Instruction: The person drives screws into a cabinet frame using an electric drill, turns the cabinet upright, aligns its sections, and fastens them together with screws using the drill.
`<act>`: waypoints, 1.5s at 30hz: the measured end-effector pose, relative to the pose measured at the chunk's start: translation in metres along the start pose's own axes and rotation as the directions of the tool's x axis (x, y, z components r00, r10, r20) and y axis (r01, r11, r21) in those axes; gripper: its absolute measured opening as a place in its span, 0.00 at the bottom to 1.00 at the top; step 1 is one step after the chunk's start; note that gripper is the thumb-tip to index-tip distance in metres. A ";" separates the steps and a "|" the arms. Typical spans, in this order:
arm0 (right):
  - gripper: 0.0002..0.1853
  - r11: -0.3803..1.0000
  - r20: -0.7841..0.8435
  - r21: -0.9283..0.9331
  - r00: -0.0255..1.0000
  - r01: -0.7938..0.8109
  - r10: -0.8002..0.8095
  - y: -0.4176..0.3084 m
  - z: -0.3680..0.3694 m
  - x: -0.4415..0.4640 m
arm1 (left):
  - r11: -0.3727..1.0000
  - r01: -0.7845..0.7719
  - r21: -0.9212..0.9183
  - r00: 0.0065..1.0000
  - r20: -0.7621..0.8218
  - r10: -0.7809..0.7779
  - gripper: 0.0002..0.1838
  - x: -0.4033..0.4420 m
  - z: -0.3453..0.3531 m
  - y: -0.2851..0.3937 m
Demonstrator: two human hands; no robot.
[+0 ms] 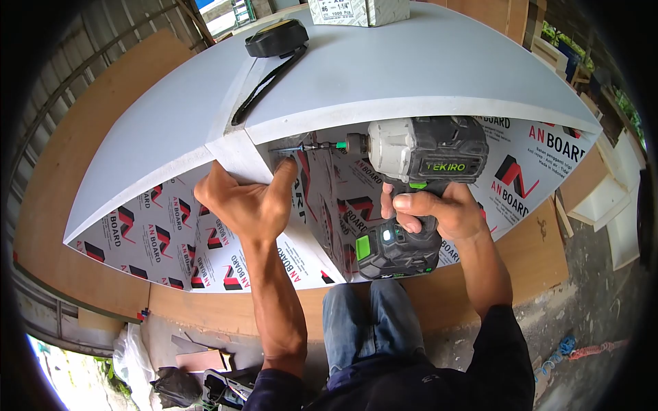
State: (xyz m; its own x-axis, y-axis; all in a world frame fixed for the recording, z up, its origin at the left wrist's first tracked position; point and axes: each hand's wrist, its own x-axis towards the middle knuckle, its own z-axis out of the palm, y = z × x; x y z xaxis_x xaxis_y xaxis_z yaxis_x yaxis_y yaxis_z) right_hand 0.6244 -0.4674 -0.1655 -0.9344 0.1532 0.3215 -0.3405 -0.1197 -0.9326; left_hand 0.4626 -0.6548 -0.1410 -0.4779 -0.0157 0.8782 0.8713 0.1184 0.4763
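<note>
My right hand point(442, 209) is wrapped around the grip of a black and grey cordless impact driver point(439, 154) marked TEKIRO. Its bit point(319, 146) points left inside the white cabinet point(418, 106), with a screw point(286, 148) at its tip against the upright divider panel point(240, 156). My left hand point(250, 205) clasps the front edge of that divider just below the top. The left thumb lies on the right face, close under the screw; the other fingertips are hidden behind the left face. A battery point(397, 248) with green parts sits under the driver's grip.
On the cabinet top lie a black tape measure point(277, 39) with a strap and a screw box point(356, 12). A brown board point(75, 157) stands at the left. Offcuts point(205, 361) and a black bag point(176, 387) lie on the floor; white panels point(613, 185) are at the right.
</note>
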 end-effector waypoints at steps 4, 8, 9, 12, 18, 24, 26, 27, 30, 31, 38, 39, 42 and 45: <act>0.11 1.000 0.009 0.005 1.000 0.012 -0.013 0.003 -0.003 0.001 | 1.000 -0.009 -0.008 1.000 -0.007 0.009 0.18 0.000 0.002 0.001; 0.11 1.000 0.021 -0.006 1.000 -0.009 0.009 0.001 -0.003 0.003 | 1.000 0.001 0.011 1.000 0.000 -0.001 0.19 0.000 0.001 0.000; 0.11 1.000 0.020 -0.005 1.000 -0.010 0.010 0.001 -0.003 0.003 | 1.000 0.002 0.012 1.000 0.001 -0.002 0.19 0.000 0.001 0.000; 0.10 1.000 0.017 0.015 1.000 0.016 -0.016 0.001 -0.002 0.003 | 1.000 -0.014 -0.010 1.000 -0.005 0.014 0.19 -0.001 0.001 -0.001; 0.11 1.000 0.010 -0.010 1.000 0.019 -0.019 0.001 -0.001 0.002 | 1.000 -0.020 -0.013 1.000 0.005 0.021 0.19 -0.001 0.001 -0.002; 0.11 1.000 0.020 -0.010 1.000 -0.005 0.005 0.002 -0.002 0.003 | 1.000 -0.009 0.012 1.000 0.014 0.009 0.19 -0.001 -0.001 0.002; 0.11 0.999 0.012 0.021 1.000 0.026 -0.026 0.001 0.001 0.004 | 1.000 0.008 0.025 1.000 0.020 -0.009 0.19 -0.001 -0.001 0.003; 0.11 0.999 0.012 0.022 1.000 0.025 -0.026 0.001 0.001 0.005 | 1.000 0.008 0.026 1.000 0.021 -0.009 0.19 -0.001 -0.001 0.002; 0.11 0.998 0.016 0.032 0.999 0.045 -0.046 0.001 0.001 0.005 | 0.999 -0.033 -0.038 0.999 -0.004 0.033 0.19 -0.001 0.002 -0.003; 0.11 0.999 0.021 0.018 0.999 0.041 -0.041 0.002 0.001 0.005 | 0.999 -0.026 -0.033 1.000 -0.001 0.026 0.19 -0.001 0.001 -0.003; 0.14 0.998 0.016 0.023 0.998 0.066 -0.066 0.007 0.003 0.007 | 1.000 0.021 0.006 1.000 0.016 -0.021 0.17 -0.002 -0.001 0.002; 0.14 0.998 0.023 0.020 0.997 0.067 -0.068 0.006 0.004 0.006 | 1.000 0.020 0.007 1.000 0.009 -0.020 0.17 -0.002 -0.001 0.003; 0.18 0.996 -0.066 0.078 0.997 0.045 -0.040 0.004 0.014 -0.009 | 0.998 -0.043 0.043 0.999 0.014 0.043 0.15 0.000 -0.001 0.001; 0.21 0.987 -0.118 -0.017 0.980 0.157 -0.158 0.000 0.016 -0.039 | 0.998 -0.058 0.011 0.998 0.009 0.058 0.15 -0.001 -0.001 -0.001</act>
State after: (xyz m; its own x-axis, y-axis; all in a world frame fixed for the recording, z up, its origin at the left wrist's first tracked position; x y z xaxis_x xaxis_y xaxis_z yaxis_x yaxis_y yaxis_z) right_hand 0.6588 -0.4889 -0.1759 -0.8500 0.2849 0.4431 -0.4811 -0.0774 -0.8732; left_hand 0.4620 -0.6563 -0.1424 -0.4280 0.0003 0.9038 0.8961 0.1303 0.4243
